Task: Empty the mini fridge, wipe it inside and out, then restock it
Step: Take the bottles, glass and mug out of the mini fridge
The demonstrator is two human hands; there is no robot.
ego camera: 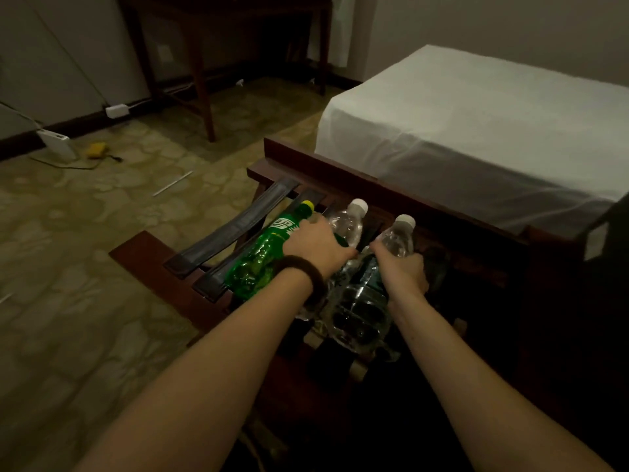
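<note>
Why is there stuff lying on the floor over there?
It does look untidy: a white power strip and a white box with trailing cables sit by the wall, next to a small yellow thing, and a thin white stick lies loose on the floor. Nothing looks spilled.

1. The luggage rack (190, 264) stands right in front of me; I place everything else from it.
2. On its straps lie the soda bottle (258, 257) furthest left, a water bottle (347, 223) beside it, and a second water bottle (394, 240) to the right.
3. My left hand (316, 243) rests over the first two; my right hand (405, 267) grips the third.
4. The bed (476, 131) stands behind and right of the rack.
5. The desk (204, 46) stands well behind it, by the wall.
6. The power strip (117, 110) lies on the floor, far left behind.
</note>
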